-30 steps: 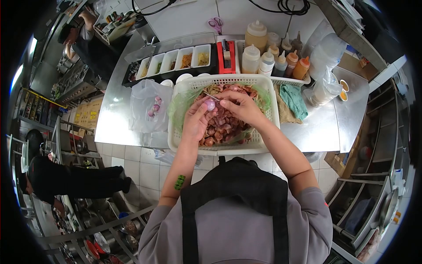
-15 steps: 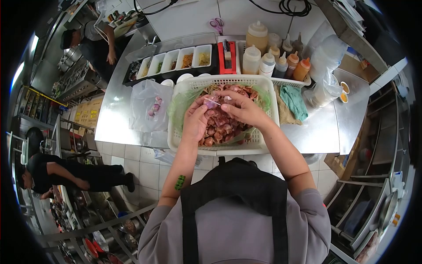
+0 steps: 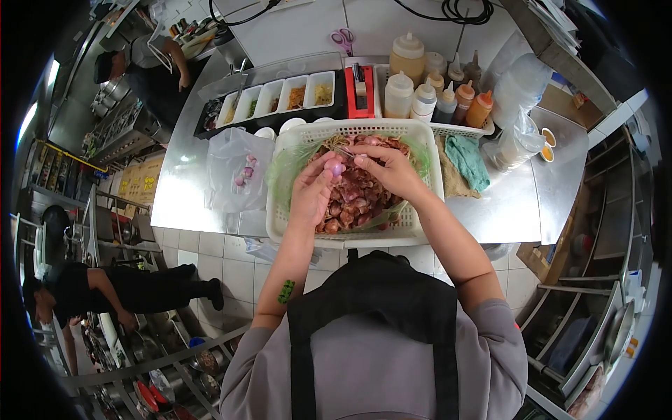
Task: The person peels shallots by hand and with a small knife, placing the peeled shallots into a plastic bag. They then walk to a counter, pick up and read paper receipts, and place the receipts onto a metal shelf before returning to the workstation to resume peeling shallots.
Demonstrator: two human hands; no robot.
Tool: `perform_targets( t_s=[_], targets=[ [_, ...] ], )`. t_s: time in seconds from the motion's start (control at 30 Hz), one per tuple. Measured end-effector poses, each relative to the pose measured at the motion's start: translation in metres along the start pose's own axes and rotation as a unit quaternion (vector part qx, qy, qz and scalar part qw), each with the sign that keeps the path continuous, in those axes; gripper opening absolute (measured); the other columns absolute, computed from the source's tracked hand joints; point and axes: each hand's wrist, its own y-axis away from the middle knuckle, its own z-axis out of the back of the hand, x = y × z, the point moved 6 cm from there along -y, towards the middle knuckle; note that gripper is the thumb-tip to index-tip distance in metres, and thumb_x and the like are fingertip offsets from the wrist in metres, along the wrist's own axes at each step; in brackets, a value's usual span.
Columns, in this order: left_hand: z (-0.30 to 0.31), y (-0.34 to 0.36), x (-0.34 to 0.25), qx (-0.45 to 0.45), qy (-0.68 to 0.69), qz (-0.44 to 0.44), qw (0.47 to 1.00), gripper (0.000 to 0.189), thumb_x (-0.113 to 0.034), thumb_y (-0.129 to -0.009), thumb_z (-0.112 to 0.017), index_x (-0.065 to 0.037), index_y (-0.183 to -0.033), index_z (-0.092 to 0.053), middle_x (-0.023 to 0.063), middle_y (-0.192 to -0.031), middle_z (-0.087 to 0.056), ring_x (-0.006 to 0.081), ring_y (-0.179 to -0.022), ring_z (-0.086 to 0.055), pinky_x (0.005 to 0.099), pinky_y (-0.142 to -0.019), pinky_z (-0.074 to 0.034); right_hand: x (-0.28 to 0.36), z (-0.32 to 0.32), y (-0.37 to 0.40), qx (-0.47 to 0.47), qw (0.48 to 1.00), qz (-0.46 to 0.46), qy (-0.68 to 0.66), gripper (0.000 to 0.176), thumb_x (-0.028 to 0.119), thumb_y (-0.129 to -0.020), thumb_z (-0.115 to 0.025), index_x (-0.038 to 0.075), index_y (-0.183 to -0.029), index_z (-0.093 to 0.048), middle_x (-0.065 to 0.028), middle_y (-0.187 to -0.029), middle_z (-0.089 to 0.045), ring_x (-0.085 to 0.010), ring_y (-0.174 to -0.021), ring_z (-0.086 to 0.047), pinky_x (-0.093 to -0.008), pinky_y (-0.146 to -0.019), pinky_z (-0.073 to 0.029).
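A peeled pinkish-purple shallot (image 3: 337,169) is pinched in the fingertips of my left hand (image 3: 313,190). Just to its right, my right hand (image 3: 388,170) is closed, with a thin, pale, blade-like tool (image 3: 344,151) showing at its fingertips; most of it is hidden by the fingers. Both hands are over a white plastic basket (image 3: 275,222) lined with a green mesh bag (image 3: 285,175). Brown-skinned shallots (image 3: 348,212) fill it. Left of the basket, a clear plastic bag (image 3: 222,168) holds several peeled shallots (image 3: 245,171).
Behind the basket stand a rack of white condiment containers (image 3: 294,93), a red holder (image 3: 360,91) and several squeeze bottles (image 3: 424,100). A teal cloth (image 3: 467,161) lies to the right on the steel counter (image 3: 511,203). Co-workers (image 3: 112,287) are at left.
The shallot in my left hand now shows a smooth, rounded purple side. My right fingertips have moved slightly up and away from it. The co-worker at lower left has shifted and is reaching out.
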Motion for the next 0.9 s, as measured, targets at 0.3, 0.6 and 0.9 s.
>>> perform_targets(
  t_s=[0.3, 0.6, 0.9],
  targets=[
    [0.018, -0.003, 0.005, -0.035, 0.015, -0.038, 0.999, 0.03, -0.004, -0.082, -0.061, -0.001, -0.111, -0.053, 0.0074, -0.102, -0.059, 0.0151, -0.093, -0.057, 0.0232, -0.075, -0.047, -0.01, -0.003, 0.002, -0.026, 0.999, -0.004, 0.032, 0.026, 0.025, -0.084, -0.06, 0.005, -0.101, -0.056, -0.011, -0.08, -0.061, -0.0212, -0.075, -0.058, -0.0336, -0.069, -0.043],
    [0.008, 0.0, -0.003, -0.048, -0.041, -0.067, 0.996, 0.027, -0.012, -0.08, -0.066, -0.002, -0.102, -0.055, 0.0069, -0.095, -0.06, 0.0155, -0.085, -0.058, 0.026, -0.073, -0.049, 0.018, -0.02, 0.006, 0.04, 0.995, 0.067, 0.058, 0.031, 0.019, -0.084, -0.058, 0.012, -0.114, -0.056, -0.0103, -0.099, -0.064, -0.0268, -0.091, -0.062, -0.0334, -0.081, -0.046],
    [0.007, 0.0, -0.003, -0.057, -0.099, -0.069, 0.991, 0.026, -0.005, -0.078, -0.067, -0.002, -0.1, -0.054, 0.0078, -0.095, -0.061, 0.0143, -0.085, -0.059, 0.0254, -0.076, -0.048, 0.017, -0.018, 0.006, 0.005, 0.992, 0.075, 0.102, 0.026, 0.021, -0.083, -0.059, 0.011, -0.107, -0.06, -0.0106, -0.1, -0.064, -0.0285, -0.09, -0.061, -0.0345, -0.077, -0.047]
  ],
)
